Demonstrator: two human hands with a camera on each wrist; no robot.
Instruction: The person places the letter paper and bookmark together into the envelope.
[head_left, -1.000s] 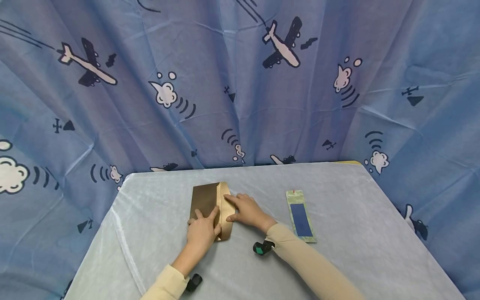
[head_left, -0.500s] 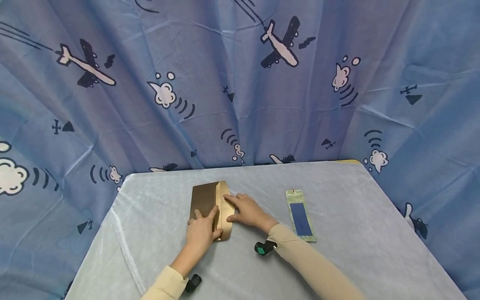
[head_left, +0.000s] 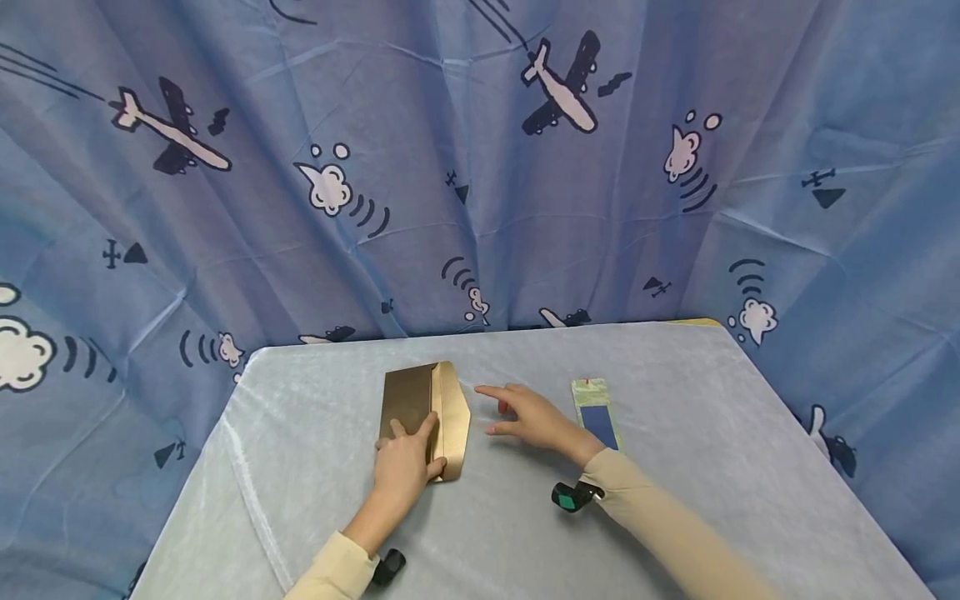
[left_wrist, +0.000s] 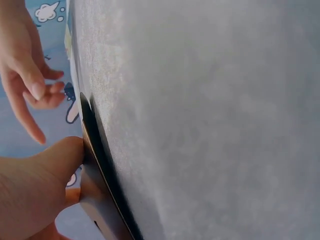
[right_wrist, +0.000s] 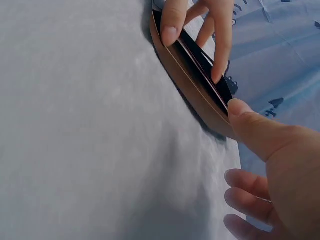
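Curtain (head_left: 480, 183) cropped; left hand (head_left: 401, 467) presses envelope (head_left: 408, 396), right hand (head_left: 538, 421) apart, both grips loose; right sleeve (head_left: 660, 521) hides lower end of card (head_left: 597, 421).

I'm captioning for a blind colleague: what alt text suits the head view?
A left hand rests on a gold envelope; the right hand is just right of it, not touching. A green-edged blue card lies farther right on the pale table.

In the head view, the left forearm in its pale cream cloth sleeve (head_left: 330, 571) is slanting up from the bottom edge, left of centre, and the bare left hand (head_left: 400, 467) is lying palm-down, fingers (head_left: 429, 423) spreading. From the lower right, the right forearm in its beige cloth sleeve (head_left: 667, 533) is reaching inward, the bare right hand (head_left: 542, 421) hovering near the centre, index finger (head_left: 491, 390) and thumb (head_left: 502, 428) stretching leftward, apart.
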